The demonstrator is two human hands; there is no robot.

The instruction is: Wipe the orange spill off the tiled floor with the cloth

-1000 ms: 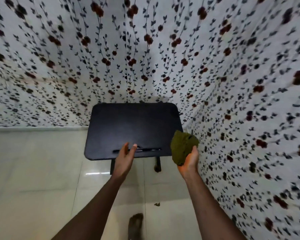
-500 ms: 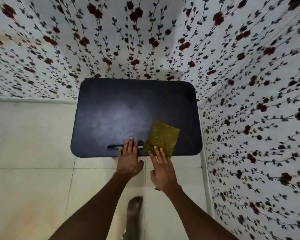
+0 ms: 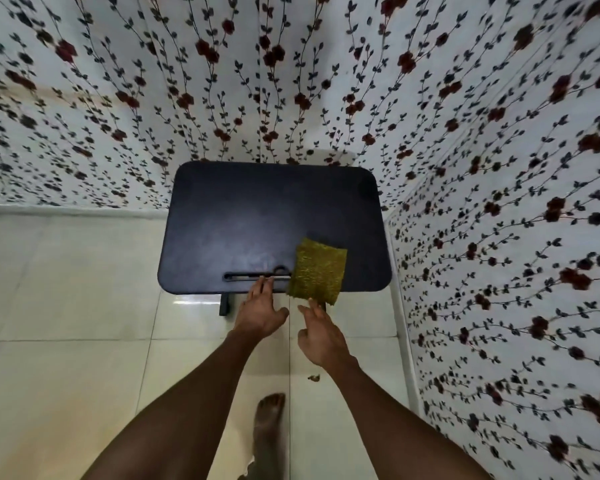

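Head view. Black low table [image 3: 257, 216], rounded corners, standing in the far right corner of the room, its far edge against the wall; a narrow slot [image 3: 246, 277] running along its near edge, one dark leg [image 3: 224, 304] showing beneath on the left. Walls [image 3: 499, 202] on the far and right sides carrying white covering printed with dark vines and red flowers. Tiled floor [image 3: 66, 306], pale and glossy, reflecting light just near of the table, grout lines crossing it; white skirting running along the wall bases.

Cloth [image 3: 317, 271], olive-yellow, lying flat on the near right part of the table top, its near edge hanging slightly over the table edge. Left hand [image 3: 260, 311] reaching forward, fingers loosely spread, tips touching the table edge beside the slot, gripping nothing. Right hand [image 3: 321, 337] hovering just near of the cloth, fingers apart, empty, fingertips close to the cloth's near edge.

Small orange-brown spot [image 3: 314, 377] sitting on the floor near of the table, beside the right forearm. Bare foot [image 3: 267, 427] standing on the tiles at the near centre
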